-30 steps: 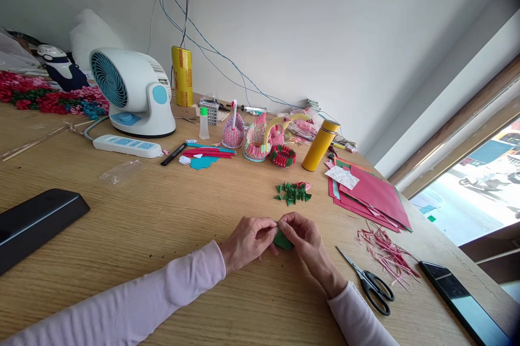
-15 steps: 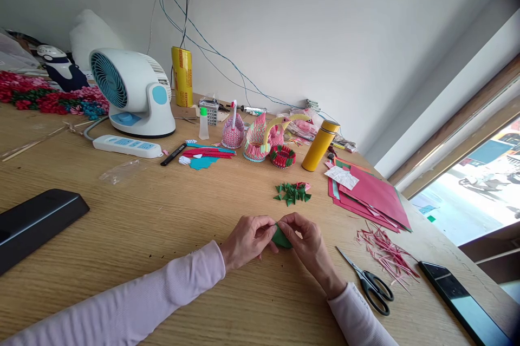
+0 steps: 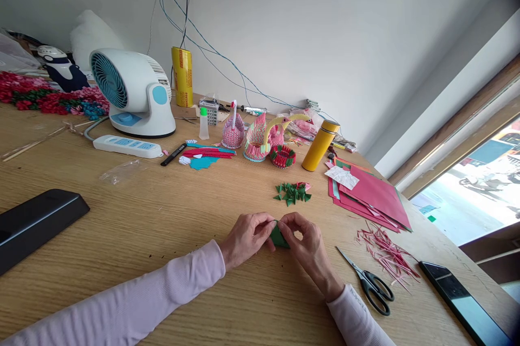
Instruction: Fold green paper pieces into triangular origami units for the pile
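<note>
Small green paper piece [image 3: 278,236], seemingly folded, sits between the person's two hands, over the middle stretch of the pale brown wooden tabletop [image 3: 182,210]; it lies to the right of the left hand [image 3: 247,239] and to the left of the right hand [image 3: 306,237], with neither hand clearly nearer, since the fingertips of both meet at its upper end. Its visible part runs from that pinch down towards the person, away from the tabletop's far edge; the fingers cover the rest, so its full long axis cannot be told; whether its lower end touches the surface is also unclear. Both hands are closed, thumb against fingers, gripping the paper; the right thumb lies along its right side. Beyond the hands, towards the far edge, lies a loose cluster of small green folded-paper triangles [image 3: 292,193]; towards the right edge, apart from the right hand, lie black-handled metal scissors [image 3: 364,276], tips pointing away from the person.
</note>
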`<state>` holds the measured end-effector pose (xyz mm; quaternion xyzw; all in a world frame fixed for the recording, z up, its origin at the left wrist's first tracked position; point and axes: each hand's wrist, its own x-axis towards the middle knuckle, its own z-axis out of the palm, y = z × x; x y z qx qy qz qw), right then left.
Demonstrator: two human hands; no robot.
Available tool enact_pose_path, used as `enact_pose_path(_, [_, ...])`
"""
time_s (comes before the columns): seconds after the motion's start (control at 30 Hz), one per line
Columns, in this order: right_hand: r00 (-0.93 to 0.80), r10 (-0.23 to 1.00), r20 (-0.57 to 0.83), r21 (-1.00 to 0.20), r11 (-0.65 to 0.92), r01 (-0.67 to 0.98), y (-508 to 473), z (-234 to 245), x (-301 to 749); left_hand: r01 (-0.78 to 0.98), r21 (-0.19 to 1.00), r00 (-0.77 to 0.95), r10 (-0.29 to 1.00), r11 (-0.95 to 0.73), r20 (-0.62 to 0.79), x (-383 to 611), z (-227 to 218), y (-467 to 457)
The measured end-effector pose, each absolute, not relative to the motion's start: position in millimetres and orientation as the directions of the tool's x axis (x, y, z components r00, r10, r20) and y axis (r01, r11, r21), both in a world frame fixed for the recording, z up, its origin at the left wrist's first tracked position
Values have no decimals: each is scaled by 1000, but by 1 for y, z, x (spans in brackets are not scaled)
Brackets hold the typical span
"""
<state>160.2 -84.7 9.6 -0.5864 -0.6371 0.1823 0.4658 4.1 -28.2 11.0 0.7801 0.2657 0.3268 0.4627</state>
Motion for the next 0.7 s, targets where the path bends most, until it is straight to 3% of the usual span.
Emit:
enact_pose_path(0.23, [42,827,561,-591,364,720,-85,5,159,27,971,646,746,-237,164,7,2,-25])
enact_pose_path(0.47, [-196,753,628,-271,448,852,-86,8,163,-70,997,598,799,-30,66,11,-2,-24])
enact_pose_path(0.7, [-258,702,663,-170,477,863,-84,7,164,-113,993,590,806,42,33,10,2,-26])
